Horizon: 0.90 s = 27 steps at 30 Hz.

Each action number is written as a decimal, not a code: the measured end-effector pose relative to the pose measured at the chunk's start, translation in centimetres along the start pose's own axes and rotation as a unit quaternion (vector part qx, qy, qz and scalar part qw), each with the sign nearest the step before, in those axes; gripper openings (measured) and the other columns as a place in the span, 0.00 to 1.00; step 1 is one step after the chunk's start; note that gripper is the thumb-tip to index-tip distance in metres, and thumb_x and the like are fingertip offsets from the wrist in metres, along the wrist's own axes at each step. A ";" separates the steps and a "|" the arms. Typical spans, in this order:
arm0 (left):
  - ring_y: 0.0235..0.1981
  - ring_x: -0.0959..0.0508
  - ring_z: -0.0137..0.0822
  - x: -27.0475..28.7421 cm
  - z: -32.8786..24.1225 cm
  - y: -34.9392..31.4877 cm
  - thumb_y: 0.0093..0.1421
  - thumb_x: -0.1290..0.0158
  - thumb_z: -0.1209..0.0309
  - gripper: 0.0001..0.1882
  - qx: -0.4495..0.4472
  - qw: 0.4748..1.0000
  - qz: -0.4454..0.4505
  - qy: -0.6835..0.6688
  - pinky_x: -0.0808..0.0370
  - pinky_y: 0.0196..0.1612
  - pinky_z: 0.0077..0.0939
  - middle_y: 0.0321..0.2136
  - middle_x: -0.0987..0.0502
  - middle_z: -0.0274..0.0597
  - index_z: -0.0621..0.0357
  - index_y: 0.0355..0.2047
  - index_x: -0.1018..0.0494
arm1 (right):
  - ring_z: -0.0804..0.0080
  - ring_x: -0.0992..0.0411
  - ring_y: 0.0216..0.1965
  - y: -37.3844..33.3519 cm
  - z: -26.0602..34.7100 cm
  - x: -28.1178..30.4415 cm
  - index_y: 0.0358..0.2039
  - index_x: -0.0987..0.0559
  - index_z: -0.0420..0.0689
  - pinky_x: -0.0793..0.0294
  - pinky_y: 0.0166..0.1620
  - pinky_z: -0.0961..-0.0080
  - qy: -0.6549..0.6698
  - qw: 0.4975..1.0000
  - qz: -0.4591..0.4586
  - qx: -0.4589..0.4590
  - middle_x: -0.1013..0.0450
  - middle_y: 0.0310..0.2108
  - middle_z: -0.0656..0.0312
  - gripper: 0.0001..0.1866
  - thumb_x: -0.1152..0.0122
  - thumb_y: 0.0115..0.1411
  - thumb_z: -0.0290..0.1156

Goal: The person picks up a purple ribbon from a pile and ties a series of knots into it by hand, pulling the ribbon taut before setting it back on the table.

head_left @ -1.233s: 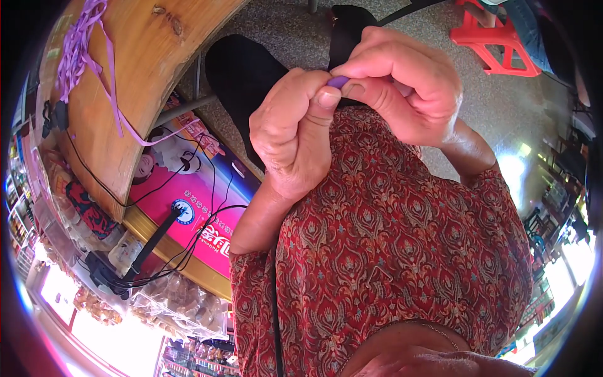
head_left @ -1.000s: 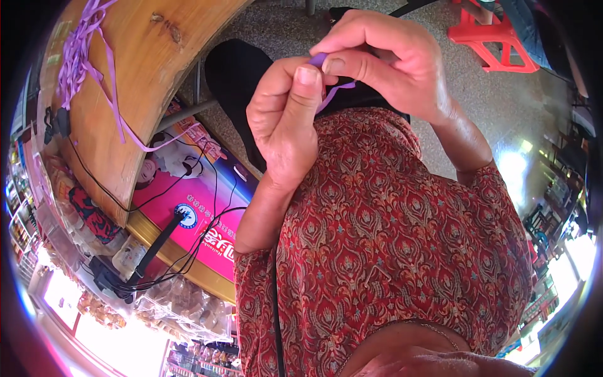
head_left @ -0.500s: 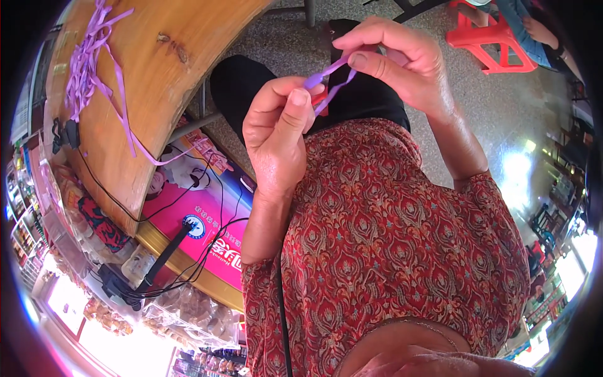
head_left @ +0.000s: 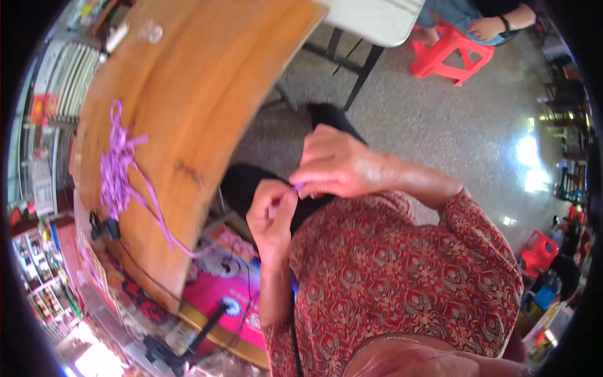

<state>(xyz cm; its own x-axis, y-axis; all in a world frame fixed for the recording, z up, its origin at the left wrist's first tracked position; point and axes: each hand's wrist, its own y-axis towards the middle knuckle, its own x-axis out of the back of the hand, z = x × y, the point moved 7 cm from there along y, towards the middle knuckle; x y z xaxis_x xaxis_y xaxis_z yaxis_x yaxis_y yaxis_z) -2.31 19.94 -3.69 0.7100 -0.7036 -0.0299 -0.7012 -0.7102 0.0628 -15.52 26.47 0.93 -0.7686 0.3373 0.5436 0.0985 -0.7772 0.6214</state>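
A small bit of purple ribbon point(head_left: 299, 186) shows where my two hands meet in front of my body, above my dark-clad legs. My left hand point(head_left: 271, 217) is closed, with thumb and fingers pinching at the ribbon. Right against it, my right hand point(head_left: 339, 164) is also closed on the ribbon, its back turned up and hiding most of the piece. On the wooden table to the left lies a tangled purple ribbon bundle point(head_left: 116, 176). One strand trails from it over the table edge toward my left forearm.
A curved wooden table point(head_left: 182, 94) fills the left side. Below it is a pink printed box point(head_left: 220, 292), with black cables and a black clamp point(head_left: 166, 355) nearby. A white table point(head_left: 370, 19) and a red stool point(head_left: 449, 53), where another person sits, are at the far side.
My right hand has come down and left to meet my left hand, and the stretched loop of ribbon is now mostly covered. The whole view has shifted, bringing the white table into sight.
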 end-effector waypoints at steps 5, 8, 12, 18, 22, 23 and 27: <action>0.24 0.35 0.24 -0.1 0.6 -0.5 0.56 0.53 0.81 0.02 0.061 0.997 0.040 0.003 0.38 0.29 0.17 0.24 0.32 0.34 0.64 0.28 0.30 | 0.70 0.29 0.28 -1.8 -0.8 1.6 0.34 0.21 0.42 0.33 0.32 0.74 0.190 0.977 -0.027 -0.094 0.27 0.26 0.62 0.08 0.37 0.52 0.26; 0.23 0.33 0.27 0.1 1.8 -0.5 0.57 0.50 0.78 0.03 0.097 0.987 0.032 -0.125 0.36 0.30 0.19 0.23 0.31 0.35 0.65 0.31 0.29 | 0.77 0.29 0.31 -3.4 -2.7 3.2 0.34 0.20 0.41 0.30 0.34 0.79 0.352 0.902 -0.071 -0.238 0.26 0.26 0.64 0.06 0.40 0.55 0.24; 0.26 0.31 0.32 0.8 2.9 0.1 0.55 0.48 0.78 0.05 0.132 0.972 0.030 -0.190 0.34 0.35 0.26 0.27 0.29 0.38 0.65 0.32 0.29 | 0.77 0.30 0.28 -6.3 -5.0 5.5 0.35 0.22 0.34 0.32 0.32 0.80 0.485 0.774 -0.227 -0.338 0.27 0.26 0.62 0.07 0.41 0.55 0.21; 0.40 0.26 0.45 0.1 -6.0 2.3 0.50 0.45 0.81 0.12 -0.194 0.922 0.006 0.334 0.30 0.45 0.31 0.37 0.26 0.47 0.62 0.37 0.28 | 0.83 0.34 0.23 -7.7 -7.2 11.1 0.36 0.23 0.36 0.36 0.27 0.85 0.472 0.775 -0.233 -0.349 0.29 0.23 0.66 0.09 0.42 0.58 0.28; 0.39 0.27 0.48 1.4 -8.8 4.7 0.53 0.47 0.80 0.12 -0.240 0.875 -0.047 0.419 0.30 0.44 0.35 0.37 0.27 0.50 0.64 0.39 0.29 | 0.84 0.33 0.25 -6.8 -9.0 16.0 0.38 0.23 0.38 0.35 0.28 0.85 0.322 0.833 -0.191 -0.408 0.29 0.24 0.68 0.11 0.40 0.57 0.31; 0.40 0.27 0.49 1.5 -9.6 5.4 0.54 0.47 0.79 0.12 -0.266 0.841 -0.058 0.467 0.31 0.45 0.36 0.38 0.28 0.52 0.65 0.40 0.30 | 0.84 0.33 0.26 -6.4 -9.3 17.2 0.38 0.22 0.38 0.35 0.28 0.85 0.281 0.845 -0.177 -0.420 0.29 0.25 0.68 0.11 0.40 0.56 0.31; 0.42 0.29 0.53 4.0 -7.7 8.4 0.54 0.46 0.76 0.14 -0.309 0.759 -0.083 0.567 0.32 0.46 0.40 0.39 0.29 0.54 0.65 0.42 0.31 | 0.85 0.34 0.27 -2.2 -10.4 23.8 0.41 0.23 0.39 0.36 0.30 0.87 0.188 0.876 -0.219 -0.387 0.29 0.28 0.70 0.14 0.39 0.54 0.29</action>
<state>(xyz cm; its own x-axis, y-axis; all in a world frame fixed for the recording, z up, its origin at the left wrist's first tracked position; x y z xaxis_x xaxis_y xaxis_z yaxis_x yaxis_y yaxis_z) -4.90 11.33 4.39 0.6312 0.1162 0.7668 -0.6796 -0.3935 0.6191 -40.61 30.70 6.62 -0.7935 0.6076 0.0338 -0.6042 -0.7933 0.0754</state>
